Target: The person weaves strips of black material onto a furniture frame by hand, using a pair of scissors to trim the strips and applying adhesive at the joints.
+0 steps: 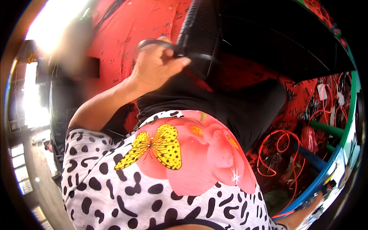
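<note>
My left hand (155, 65) is raised over my lap, its thumb pointing right and its fingers curled round a dark curved strip (151, 41). The strip loops over the knuckles, and its right part is smeared by motion; its exact kind does not show. Just right of this hand stands a large black object (199, 36) with a ribbed edge and a netted face. At the lower right rim, my right hand (316, 201) lies beside a blue and green frame (322, 180). Its fingers are too small and distorted to make out.
Red sheeting (126, 46) strewn with short black scraps spreads under my black trousers (230, 107). To the right, tangled orange-red cord (281, 132) lies among scraps and a crumpled red bag (308, 138). A broad black panel (276, 38) fills the upper right. Blurred dark shapes stand at the left.
</note>
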Demonstrator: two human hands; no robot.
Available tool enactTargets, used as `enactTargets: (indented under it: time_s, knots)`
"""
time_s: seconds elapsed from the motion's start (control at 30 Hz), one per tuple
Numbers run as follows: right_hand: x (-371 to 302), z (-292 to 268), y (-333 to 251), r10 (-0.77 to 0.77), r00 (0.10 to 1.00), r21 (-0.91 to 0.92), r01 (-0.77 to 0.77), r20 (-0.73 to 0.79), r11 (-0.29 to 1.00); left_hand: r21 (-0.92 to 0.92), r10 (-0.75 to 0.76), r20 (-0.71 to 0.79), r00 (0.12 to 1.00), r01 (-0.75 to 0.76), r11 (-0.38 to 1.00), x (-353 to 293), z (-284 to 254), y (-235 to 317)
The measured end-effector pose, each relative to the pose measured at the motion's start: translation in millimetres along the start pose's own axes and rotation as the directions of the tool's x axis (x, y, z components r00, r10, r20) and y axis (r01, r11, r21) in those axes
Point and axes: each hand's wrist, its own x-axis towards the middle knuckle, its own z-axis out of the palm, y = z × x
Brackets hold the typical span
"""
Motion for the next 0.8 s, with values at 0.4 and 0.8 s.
enactTargets:
  time_s: [0.4,0.8]
  knots:
    - [-240,-168,-84,-0.096,0.76,0.483,0.5,-0.643,0.719,0.134,0.167,0.083,0.982,-0.177,0.975,37,38,-41]
    - [-213,-236,-407,-0.467,0.472,0.661,0.468,-0.748,-0.586,0.046,0.158,0.109,0.981,-0.164,0.985,52,43,-21]
